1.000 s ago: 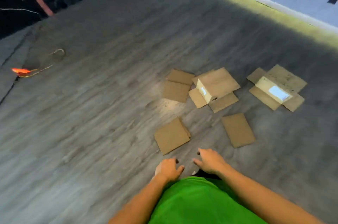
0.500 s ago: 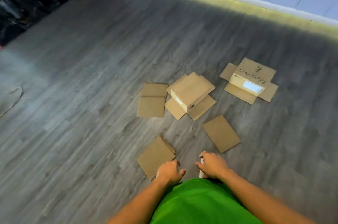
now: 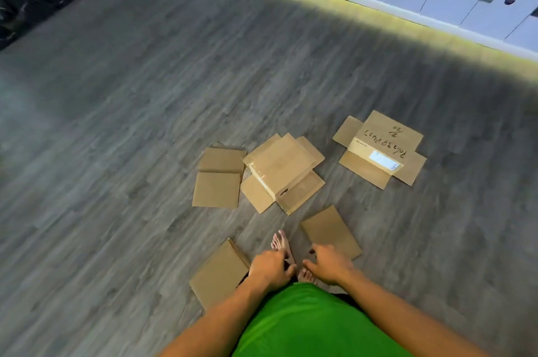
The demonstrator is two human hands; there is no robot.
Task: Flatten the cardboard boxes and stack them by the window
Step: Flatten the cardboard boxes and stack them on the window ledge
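Hanging loosely over bare feet (image 3: 281, 243), the left hand (image 3: 269, 268) and right hand (image 3: 329, 265) hold nothing, each grip relaxed with fingers slightly curled. Flat cardboard sheets lie on the grey floor (image 3: 116, 153): one just left of the hands (image 3: 218, 273), one just right (image 3: 330, 231), a folded one farther left (image 3: 218, 179). Beyond stand two upturned boxes with flaps spread, a taped one (image 3: 281, 170) and a labelled one (image 3: 381, 148).
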